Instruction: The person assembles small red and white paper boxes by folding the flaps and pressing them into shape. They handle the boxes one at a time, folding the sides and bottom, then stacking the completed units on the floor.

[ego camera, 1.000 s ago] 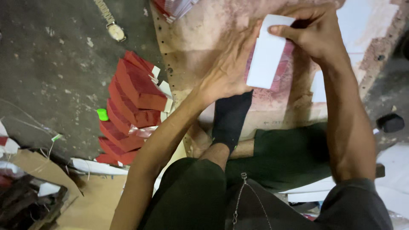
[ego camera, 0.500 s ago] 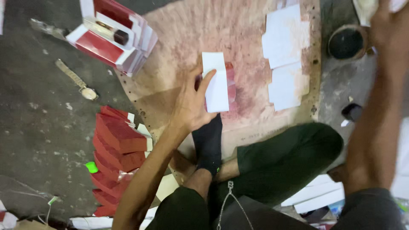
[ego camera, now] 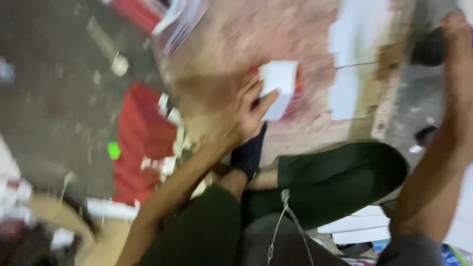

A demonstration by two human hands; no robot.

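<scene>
The picture is blurred. My left hand (ego camera: 245, 114) holds a white card (ego camera: 279, 84) down on a red piece (ego camera: 298, 96) lying on the worn pinkish board (ego camera: 231, 47); thumb and fingers grip the card's lower left edge. My right hand (ego camera: 459, 43) is raised at the top right edge, beside a dark round pot (ego camera: 429, 48). Whether its fingers hold anything is hidden by blur.
A stack of red boxes (ego camera: 140, 143) lies on the dark floor at left, with a small green object (ego camera: 114, 150) beside it. White sheets (ego camera: 354, 64) lie on the board's right side. More white sheets (ego camera: 359, 227) sit by my folded leg (ego camera: 335, 177).
My right hand has let go of the white card and swung out to the upper right, by the dark pot. My left hand has brought the card down onto the red piece.
</scene>
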